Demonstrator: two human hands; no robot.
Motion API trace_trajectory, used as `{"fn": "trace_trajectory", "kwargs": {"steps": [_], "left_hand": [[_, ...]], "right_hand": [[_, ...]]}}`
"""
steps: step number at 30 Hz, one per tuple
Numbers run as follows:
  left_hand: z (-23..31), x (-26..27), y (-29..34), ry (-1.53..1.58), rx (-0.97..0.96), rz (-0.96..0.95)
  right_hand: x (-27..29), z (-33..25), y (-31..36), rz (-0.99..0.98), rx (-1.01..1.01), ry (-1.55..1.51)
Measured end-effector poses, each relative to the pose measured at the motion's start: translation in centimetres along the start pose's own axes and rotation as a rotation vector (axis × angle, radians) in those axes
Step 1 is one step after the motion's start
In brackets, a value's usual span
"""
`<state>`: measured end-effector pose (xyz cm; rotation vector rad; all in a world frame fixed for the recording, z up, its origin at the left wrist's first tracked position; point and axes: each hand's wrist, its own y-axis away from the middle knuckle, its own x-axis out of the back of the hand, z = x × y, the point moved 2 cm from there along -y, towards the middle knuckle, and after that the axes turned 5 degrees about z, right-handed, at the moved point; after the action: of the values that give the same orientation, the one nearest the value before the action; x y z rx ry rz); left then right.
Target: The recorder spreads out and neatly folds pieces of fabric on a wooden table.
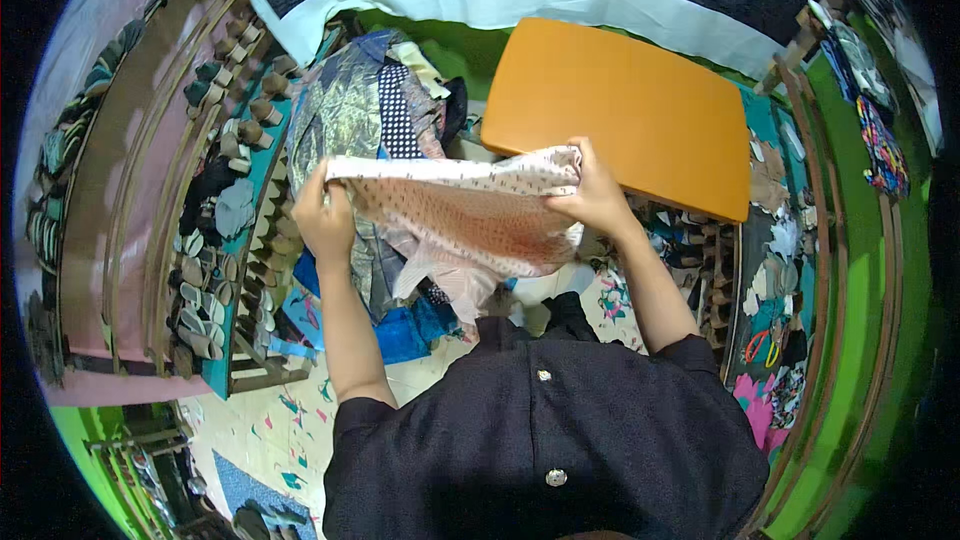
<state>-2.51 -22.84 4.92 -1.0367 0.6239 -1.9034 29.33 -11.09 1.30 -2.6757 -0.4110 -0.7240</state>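
the fingers of the left hand point(325, 225) and of the right hand point(605, 202) pinch opposite upper ends of a pale patterned cloth point(450, 215), thumbs on the near side, so the cloth hangs in the air between them. the wide grip probably serves to stretch the top edge nearly straight, while the lower part sags into a shallow pouch with a pinkish inside. just below the fingers a pale pink frilled piece point(465, 290) droops, and i cannot tell whether it belongs to the same cloth

beyond the left fingers rises a heap of clothes point(335, 110), seemingly piled there to lie within easy reach. beyond the right fingers stands an orange tabletop point(620, 105), near them yet apart from the heap. well to the left of the left fingers, footwear point(205, 325) sits in rows on a slanted rack point(222, 372), perhaps ranged so that each pair shows. a blue cloth point(410, 332) lies on the floor point(305, 380), nearer the body than the fingers

no brand, label or writing can be read; the small dark marks on the held cloth look like a repeated print, too small to make out
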Motion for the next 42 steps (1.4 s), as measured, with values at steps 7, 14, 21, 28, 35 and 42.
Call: {"fn": "trace_trajectory", "kwargs": {"steps": [7,14,21,28,35,42], "left_hand": [[6.0,-4.0,-8.0,0.095,-0.221,0.145],[0.2,-13.3,-14.0,-0.301,-0.155,-0.110],[0.3,-19.2,-16.0,-0.359,-0.151,-0.184],[1.4,-20.4,-16.7,-0.332,-0.235,-0.199],[-0.6,-20.4,-16.1,-0.291,-0.090,-0.250],[-3.3,-19.8,-15.0,-0.419,-0.120,-0.362]], "right_hand": [[5.8,8.8,5.7,0.345,-0.105,0.742],[12.4,4.7,7.8,0.071,-0.314,0.043],[14.8,0.6,8.5,-0.169,-0.026,0.010],[14.4,2.7,9.9,-0.347,-0.197,0.641],[14.6,3.5,10.8,0.122,0.003,0.407],[14.9,-2.5,11.5,0.264,0.405,0.340]]}}
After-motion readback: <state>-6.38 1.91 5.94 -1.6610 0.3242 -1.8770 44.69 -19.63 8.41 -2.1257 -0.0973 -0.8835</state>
